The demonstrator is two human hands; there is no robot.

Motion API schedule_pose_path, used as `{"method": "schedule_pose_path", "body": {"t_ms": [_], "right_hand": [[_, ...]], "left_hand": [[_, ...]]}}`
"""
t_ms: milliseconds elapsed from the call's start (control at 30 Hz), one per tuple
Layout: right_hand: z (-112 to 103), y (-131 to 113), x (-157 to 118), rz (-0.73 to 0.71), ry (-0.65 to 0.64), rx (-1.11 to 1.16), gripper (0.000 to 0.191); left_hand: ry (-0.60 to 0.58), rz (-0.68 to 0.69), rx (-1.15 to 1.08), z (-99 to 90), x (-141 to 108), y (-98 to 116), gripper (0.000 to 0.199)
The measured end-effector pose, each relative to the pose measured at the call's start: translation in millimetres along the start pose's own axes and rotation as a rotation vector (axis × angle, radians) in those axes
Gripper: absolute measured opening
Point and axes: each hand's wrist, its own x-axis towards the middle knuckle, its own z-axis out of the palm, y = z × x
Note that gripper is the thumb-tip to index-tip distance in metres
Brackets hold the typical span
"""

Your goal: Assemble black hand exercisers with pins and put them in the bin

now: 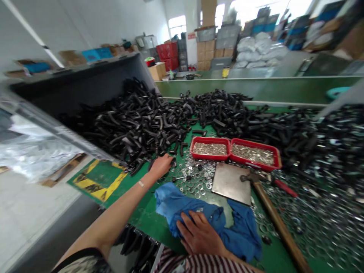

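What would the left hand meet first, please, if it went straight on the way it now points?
The left hand would probably meet the loose black curved pieces at its fingertips first. Depth is hard to judge here, but the red tray lies beyond them on about that line.

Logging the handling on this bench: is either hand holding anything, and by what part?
The right hand rests open on a blue cloth, with no clear grip. The left hand is at the edge of the black curved parts; whether it holds one cannot be told.

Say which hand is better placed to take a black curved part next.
Left, likely: the left hand is at the black curved parts; the right hand rests on the blue cloth, farther off.
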Motion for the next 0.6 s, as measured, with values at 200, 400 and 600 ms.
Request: {"method": "schedule_pose_path", "body": {"t_ms": [200,400,600], "right_hand": [[-29.0,11.8,-3.2,-0.045,-0.073,0.192,0.052],[-131.5,108.7,-99.1,0.603,0.164,0.087,0.042],[-187.6,240.5,-192.0,1.159,0.010,-0.269,0.024]], "left_hand": [[-0.091,0.129,0.091,-2.2,25.8,-0.5,0.018],[-0.036,-0.094,-0.716,-4.5,17.5,28.9,0.024],[-0.159,-0.107,-1.667,14.7,-10.4,132.2,0.043]]}}
